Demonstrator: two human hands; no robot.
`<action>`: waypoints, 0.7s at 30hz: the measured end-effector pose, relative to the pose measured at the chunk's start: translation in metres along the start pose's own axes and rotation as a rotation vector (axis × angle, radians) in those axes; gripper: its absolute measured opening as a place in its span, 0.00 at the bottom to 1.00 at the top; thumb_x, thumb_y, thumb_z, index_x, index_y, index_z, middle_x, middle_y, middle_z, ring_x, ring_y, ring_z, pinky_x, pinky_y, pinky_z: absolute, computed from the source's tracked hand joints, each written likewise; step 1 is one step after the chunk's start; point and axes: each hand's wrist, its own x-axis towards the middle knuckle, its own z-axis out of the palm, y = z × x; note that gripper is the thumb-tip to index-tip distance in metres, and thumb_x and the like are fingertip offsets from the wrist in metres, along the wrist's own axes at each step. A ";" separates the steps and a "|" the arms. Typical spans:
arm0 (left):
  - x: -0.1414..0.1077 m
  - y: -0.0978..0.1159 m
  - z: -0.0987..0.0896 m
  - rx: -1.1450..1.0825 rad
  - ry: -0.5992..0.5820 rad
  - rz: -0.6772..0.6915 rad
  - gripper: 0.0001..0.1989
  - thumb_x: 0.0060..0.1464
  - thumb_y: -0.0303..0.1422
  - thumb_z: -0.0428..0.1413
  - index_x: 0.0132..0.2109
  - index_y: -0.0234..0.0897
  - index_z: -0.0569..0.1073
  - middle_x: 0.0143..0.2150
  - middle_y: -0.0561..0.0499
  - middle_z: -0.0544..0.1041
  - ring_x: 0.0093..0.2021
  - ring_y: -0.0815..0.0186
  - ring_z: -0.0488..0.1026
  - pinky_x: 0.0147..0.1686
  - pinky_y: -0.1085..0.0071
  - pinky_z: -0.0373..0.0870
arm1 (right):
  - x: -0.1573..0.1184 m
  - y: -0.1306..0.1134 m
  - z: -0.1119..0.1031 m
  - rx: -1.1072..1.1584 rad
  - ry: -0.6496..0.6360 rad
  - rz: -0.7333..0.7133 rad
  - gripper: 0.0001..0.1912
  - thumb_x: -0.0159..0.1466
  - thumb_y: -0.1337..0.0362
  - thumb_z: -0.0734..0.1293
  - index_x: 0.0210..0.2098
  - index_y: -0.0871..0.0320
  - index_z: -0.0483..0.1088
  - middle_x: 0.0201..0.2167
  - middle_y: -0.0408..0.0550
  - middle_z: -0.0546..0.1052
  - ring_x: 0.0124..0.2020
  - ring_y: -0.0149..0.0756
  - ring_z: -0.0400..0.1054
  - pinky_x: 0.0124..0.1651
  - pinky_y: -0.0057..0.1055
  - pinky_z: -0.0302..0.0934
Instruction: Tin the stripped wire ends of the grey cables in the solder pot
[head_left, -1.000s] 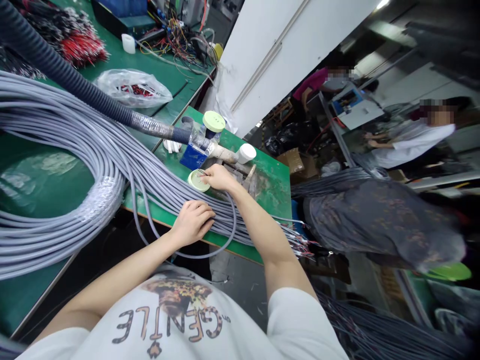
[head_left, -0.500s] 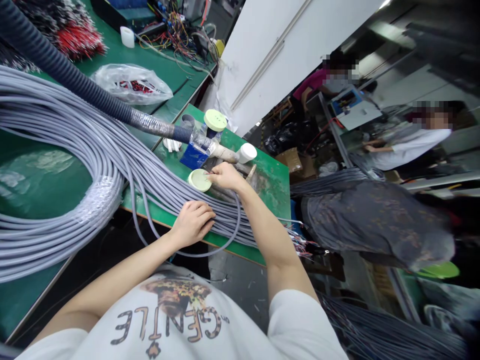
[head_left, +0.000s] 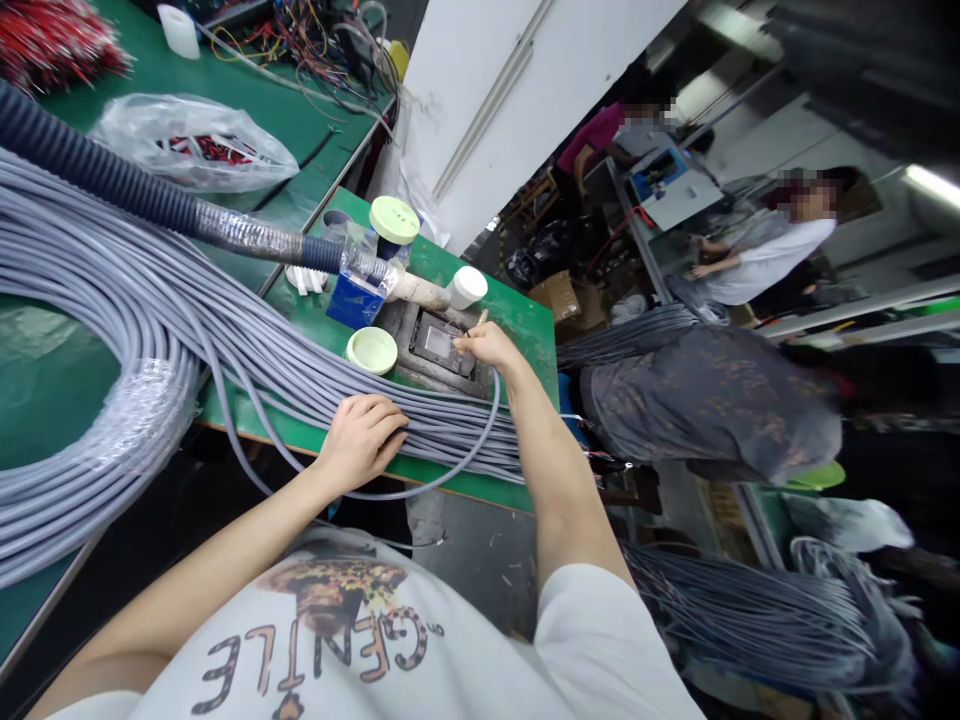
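On the green table [head_left: 529,360] lies a big bunch of gray cables [head_left: 300,378]. Next to it sits a dirty metal box [head_left: 439,342]. The left hand [head_left: 362,440] rests on the bunch, fingers bent. The right hand [head_left: 491,345] pinches one gray cable [head_left: 405,495] at the box.

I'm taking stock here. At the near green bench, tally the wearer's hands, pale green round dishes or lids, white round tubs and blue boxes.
Bare hands: 2 (left hand on the grey cable bundle; right hand)
Pale green round dishes or lids: 2 (shallow dish; lid of a dark jar)
White round tub: 1
Blue box: 1
Total: 6
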 end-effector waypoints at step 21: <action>0.002 0.001 -0.002 -0.019 -0.001 0.000 0.07 0.59 0.31 0.53 0.45 0.38 0.72 0.44 0.48 0.78 0.48 0.60 0.71 0.46 0.62 0.60 | 0.019 -0.015 0.002 -0.389 -0.079 0.057 0.08 0.52 0.65 0.67 0.26 0.64 0.76 0.28 0.53 0.77 0.31 0.38 0.69 0.35 0.29 0.60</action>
